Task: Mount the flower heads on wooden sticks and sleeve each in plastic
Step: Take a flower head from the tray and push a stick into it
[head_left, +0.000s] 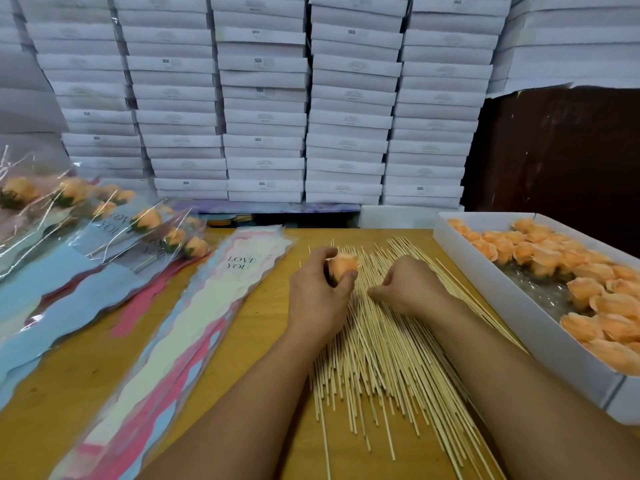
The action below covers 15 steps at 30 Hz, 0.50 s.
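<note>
My left hand (317, 292) grips an orange flower head (343, 266) above a wide spread of wooden sticks (384, 351) on the table. Close beside it, my right hand (408, 289) lies curled on the sticks with finger and thumb pinched together at stick level; whether a stick is between them is unclear. A white box (491, 289) at the right holds several more orange flower heads (554, 261). A stack of printed "LOVE YOU" plastic sleeves (194, 317) lies left of the sticks.
Finished sleeved flowers (104, 223) are piled at the far left on the wooden table (62, 386). Stacks of white cartons (263, 109) wall off the back. A dark brown panel (554, 150) stands behind the flower box.
</note>
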{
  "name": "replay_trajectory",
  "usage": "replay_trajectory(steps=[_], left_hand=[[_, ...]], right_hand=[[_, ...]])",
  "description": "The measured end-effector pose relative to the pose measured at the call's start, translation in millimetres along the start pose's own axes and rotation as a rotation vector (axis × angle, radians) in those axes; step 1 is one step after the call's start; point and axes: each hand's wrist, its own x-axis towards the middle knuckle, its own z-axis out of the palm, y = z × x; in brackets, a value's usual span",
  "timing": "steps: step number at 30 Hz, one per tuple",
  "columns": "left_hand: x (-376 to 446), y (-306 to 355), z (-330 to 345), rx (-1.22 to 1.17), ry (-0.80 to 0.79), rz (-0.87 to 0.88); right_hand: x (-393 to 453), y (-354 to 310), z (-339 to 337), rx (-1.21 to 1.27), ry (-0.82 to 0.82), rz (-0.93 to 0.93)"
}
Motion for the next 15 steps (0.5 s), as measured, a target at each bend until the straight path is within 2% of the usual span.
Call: replay_trajectory(steps=[3,6,10,15], left_hand=[[2,-1,-1,-0.024,0.026,-0.039],[3,-1,-1,-0.03,0.032,-0.068],[5,-2,-1,-0.052,0.025,-0.103],[3,1,-3,-0.095,0.02,-0.124]], right_hand=[[4,-2,2,-0.027,0.032,0.018],[7,1,3,0.053,0.007,0.055],[7,8,-3,0.283,-0.026,0.147],[5,9,-8,0.705,-0.125,0.226]])
